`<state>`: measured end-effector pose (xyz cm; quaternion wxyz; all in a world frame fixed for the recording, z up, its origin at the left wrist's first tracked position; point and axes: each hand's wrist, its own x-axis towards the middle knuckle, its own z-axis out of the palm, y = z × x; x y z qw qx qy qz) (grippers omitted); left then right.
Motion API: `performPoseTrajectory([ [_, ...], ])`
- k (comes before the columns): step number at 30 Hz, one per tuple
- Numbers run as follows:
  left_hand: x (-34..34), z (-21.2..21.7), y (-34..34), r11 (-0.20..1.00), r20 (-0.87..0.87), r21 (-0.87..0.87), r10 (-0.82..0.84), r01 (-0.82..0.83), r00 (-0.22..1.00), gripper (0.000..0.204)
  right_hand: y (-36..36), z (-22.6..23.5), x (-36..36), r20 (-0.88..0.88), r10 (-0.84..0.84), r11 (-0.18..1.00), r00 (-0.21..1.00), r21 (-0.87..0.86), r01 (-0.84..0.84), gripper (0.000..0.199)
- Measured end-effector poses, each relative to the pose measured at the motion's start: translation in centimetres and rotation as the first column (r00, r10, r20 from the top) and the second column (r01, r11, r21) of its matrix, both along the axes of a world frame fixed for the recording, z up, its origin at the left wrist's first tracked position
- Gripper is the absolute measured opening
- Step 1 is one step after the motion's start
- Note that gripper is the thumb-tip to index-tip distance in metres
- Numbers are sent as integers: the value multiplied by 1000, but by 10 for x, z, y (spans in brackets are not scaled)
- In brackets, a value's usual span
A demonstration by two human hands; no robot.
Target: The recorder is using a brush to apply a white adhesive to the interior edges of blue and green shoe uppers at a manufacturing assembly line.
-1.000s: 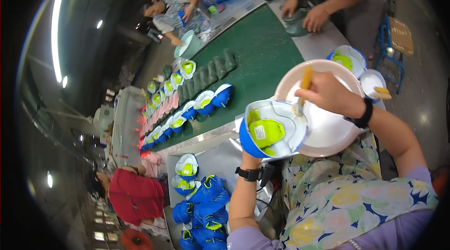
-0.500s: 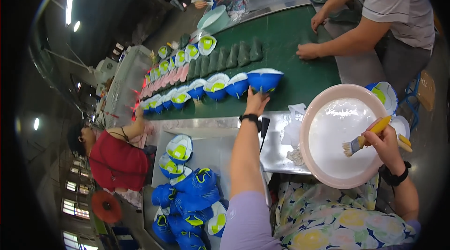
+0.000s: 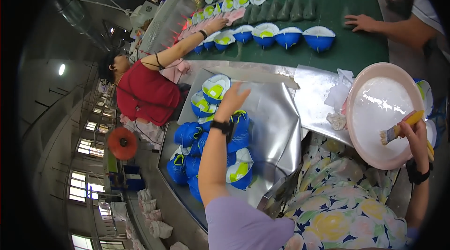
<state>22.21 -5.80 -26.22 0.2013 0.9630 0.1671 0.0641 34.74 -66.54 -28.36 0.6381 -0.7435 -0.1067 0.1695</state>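
Observation:
My left hand point(image 3: 230, 101) is over a pile of blue shoe uppers, its fingers apart and nothing seen in them. Close beside it lies an upper point(image 3: 216, 87) with a white rim and a lime-green inside. My right hand point(image 3: 415, 138) grips a paintbrush point(image 3: 394, 133) with a yellow handle. The bristles hang over white liquid point(image 3: 375, 102) in a pink basin point(image 3: 360, 80). Whether they touch the liquid, I cannot tell. Across the green belt point(image 3: 356, 4) runs a row of blue uppers, ending at the right with one upper point(image 3: 319, 40) set apart.
A metal tray point(image 3: 276, 109) holds the pile. Dark foot-shaped pieces point(image 3: 295, 11) and pink ones point(image 3: 234, 15) line the belt. A person in red point(image 3: 145, 93) reaches over the belt from the left. Another person's hand point(image 3: 363, 22) rests at its right. Crumpled cloth point(image 3: 336, 119) lies beside the basin.
My left hand has let go of the upper at the row's right end and come back over the pile. The view has turned left. The person in red now reaches to the pink pieces.

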Motion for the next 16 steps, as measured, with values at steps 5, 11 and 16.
performPoseTrajectory([
  [5, -102, -73, 31, 908, -408, 254, 414, -334, 814, 52, 21, 15, -5, 83, 31, 998, 996, -62, -26, 13],
  [11, -56, -26, -27, 924, -210, 352, 233, -149, 950, 23, 65, 27, -8, 302, 217, 943, 929, -310, -119, 20],
  [16, 6, 4, -73, 954, 389, -240, -74, 179, 918, 45, 70, 11, -13, 371, 462, 854, 805, -431, -291, 18],
])
